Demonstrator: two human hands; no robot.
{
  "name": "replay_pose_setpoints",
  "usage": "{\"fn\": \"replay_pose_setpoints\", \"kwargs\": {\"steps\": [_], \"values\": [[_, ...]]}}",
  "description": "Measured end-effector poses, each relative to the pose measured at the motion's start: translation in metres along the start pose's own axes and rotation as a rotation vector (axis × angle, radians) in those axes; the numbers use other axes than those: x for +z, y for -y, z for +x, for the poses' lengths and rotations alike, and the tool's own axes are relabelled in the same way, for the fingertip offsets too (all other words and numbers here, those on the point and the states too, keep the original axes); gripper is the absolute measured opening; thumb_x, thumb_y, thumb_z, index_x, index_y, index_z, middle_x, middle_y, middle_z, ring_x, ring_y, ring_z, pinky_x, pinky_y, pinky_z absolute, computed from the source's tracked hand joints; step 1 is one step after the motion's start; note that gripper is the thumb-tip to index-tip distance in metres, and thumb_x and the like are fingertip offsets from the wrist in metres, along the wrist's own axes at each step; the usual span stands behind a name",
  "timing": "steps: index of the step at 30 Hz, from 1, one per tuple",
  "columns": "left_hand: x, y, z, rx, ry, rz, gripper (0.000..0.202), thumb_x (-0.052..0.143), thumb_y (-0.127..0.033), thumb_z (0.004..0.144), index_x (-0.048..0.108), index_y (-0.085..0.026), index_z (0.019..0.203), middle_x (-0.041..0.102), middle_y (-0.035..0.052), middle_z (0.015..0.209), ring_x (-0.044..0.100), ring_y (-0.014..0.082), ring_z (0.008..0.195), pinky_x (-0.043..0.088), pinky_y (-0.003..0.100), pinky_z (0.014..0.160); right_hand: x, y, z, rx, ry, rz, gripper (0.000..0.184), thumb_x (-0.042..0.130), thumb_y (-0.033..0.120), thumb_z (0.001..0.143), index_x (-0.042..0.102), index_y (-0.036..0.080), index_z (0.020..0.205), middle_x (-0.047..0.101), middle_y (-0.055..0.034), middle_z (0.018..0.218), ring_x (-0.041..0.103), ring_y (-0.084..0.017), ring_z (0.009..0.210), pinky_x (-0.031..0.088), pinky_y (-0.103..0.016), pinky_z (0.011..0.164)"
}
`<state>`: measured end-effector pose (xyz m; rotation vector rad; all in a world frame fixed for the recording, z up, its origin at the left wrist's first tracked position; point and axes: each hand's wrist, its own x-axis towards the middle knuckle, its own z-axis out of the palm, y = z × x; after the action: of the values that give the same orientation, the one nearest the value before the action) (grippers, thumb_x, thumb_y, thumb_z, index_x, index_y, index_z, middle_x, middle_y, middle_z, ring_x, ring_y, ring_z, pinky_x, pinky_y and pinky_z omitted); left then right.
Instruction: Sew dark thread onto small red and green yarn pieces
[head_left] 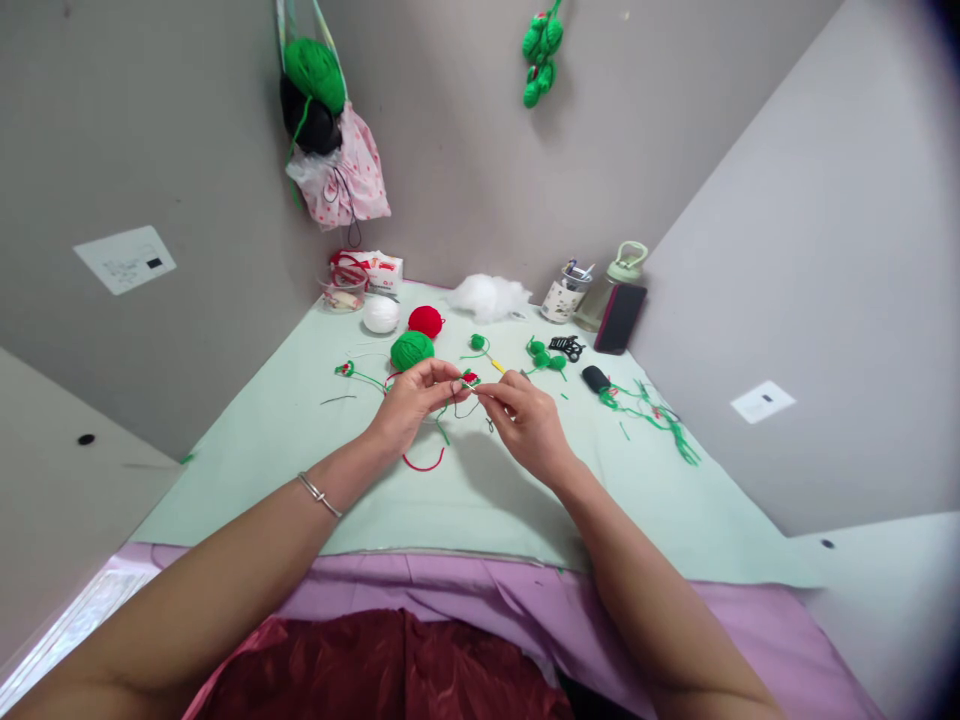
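My left hand (411, 402) is closed, pinching a small red and green crochet piece (469, 379) above the table. My right hand (527, 420) meets it from the other side, thumb and forefinger closed on a thin, pale needle (472, 387) whose tip is at the piece. Dark thread (456, 408) hangs in a loop below the fingers. Just beyond the right hand shows a crochet hook with a yellow part (496, 367), partly hidden by the fingers. A green yarn ball (412, 350) sits behind the left hand, and a cut red strand (424, 466) lies nearer me.
Red yarn (426, 321), white yarn (381, 315) and stuffing (489, 298) lie farther back. Small green crocheted balls (545, 355) and black scissors (568, 347) are right of centre. A phone (620, 318) leans on a bottle (596, 300); green yarn scraps (660, 415) lie at right.
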<state>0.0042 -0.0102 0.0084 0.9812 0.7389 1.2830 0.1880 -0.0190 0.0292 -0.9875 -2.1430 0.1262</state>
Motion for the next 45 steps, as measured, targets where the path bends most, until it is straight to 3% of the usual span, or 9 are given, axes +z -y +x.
{"fn": "replay_pose_setpoints", "kwargs": {"steps": [10,17,23,27,32,39,45], "values": [[0.003,0.001,0.001,0.078,-0.038,0.121,0.023,0.079,-0.026,0.069,0.064,-0.017,0.085,0.068,-0.0002,0.081,0.067,0.016,0.082,0.049,0.035,0.089,-0.001,0.005,0.0,0.057,0.029,-0.006,0.018,0.054,0.017,0.093,0.073,0.019,0.093,0.055,-0.0017,0.072,0.05,-0.012,0.061,0.038,-0.025,0.06],[0.004,0.003,-0.002,0.188,-0.082,0.338,0.015,0.075,-0.027,0.073,0.067,-0.017,0.082,0.069,0.003,0.081,0.064,0.0178,0.08,0.049,0.032,0.078,0.003,0.009,0.001,0.154,0.065,0.045,0.016,0.055,0.017,0.09,0.071,0.018,0.087,0.056,-0.001,0.07,0.05,-0.012,0.059,0.038,-0.026,0.06],[-0.001,0.012,-0.003,0.338,-0.071,0.456,0.01,0.073,-0.026,0.075,0.073,-0.02,0.083,0.066,0.0038,0.088,0.063,0.0185,0.085,0.048,0.032,0.084,0.004,0.008,0.002,0.192,0.088,0.067,0.016,0.055,0.015,0.088,0.071,0.019,0.085,0.056,-0.0006,0.07,0.049,-0.011,0.059,0.037,-0.026,0.06],[-0.003,0.005,0.0,0.217,-0.013,0.428,0.014,0.073,-0.029,0.075,0.073,-0.019,0.085,0.068,0.004,0.085,0.062,0.0184,0.081,0.047,0.032,0.08,-0.001,0.001,0.003,0.239,0.128,0.141,0.016,0.057,0.018,0.089,0.072,0.019,0.087,0.059,-0.0014,0.074,0.049,-0.011,0.06,0.037,-0.026,0.06],[-0.003,-0.011,0.003,0.029,0.094,0.298,0.017,0.075,-0.033,0.075,0.071,-0.018,0.081,0.068,0.0023,0.083,0.06,0.0156,0.079,0.045,0.031,0.081,-0.012,-0.012,0.007,0.309,0.228,0.501,0.018,0.064,0.034,0.087,0.074,0.018,0.089,0.065,-0.0038,0.083,0.053,-0.013,0.071,0.041,-0.026,0.064],[-0.002,-0.011,0.001,-0.072,0.192,0.026,0.019,0.067,-0.034,0.085,0.062,-0.016,0.087,0.066,0.0101,0.118,0.063,0.0165,0.094,0.05,0.032,0.085,-0.015,-0.012,0.008,0.367,0.257,0.788,0.022,0.069,0.04,0.084,0.075,0.019,0.089,0.06,-0.0011,0.078,0.044,-0.01,0.064,0.037,-0.025,0.059],[-0.001,-0.018,-0.003,-0.13,0.259,-0.098,0.023,0.07,-0.031,0.083,0.059,-0.02,0.101,0.068,0.006,0.105,0.065,0.018,0.096,0.054,0.033,0.08,-0.012,-0.015,0.007,0.388,0.205,0.826,0.022,0.07,0.042,0.082,0.075,0.02,0.087,0.058,-0.0009,0.077,0.04,-0.01,0.062,0.037,-0.026,0.058]]}}
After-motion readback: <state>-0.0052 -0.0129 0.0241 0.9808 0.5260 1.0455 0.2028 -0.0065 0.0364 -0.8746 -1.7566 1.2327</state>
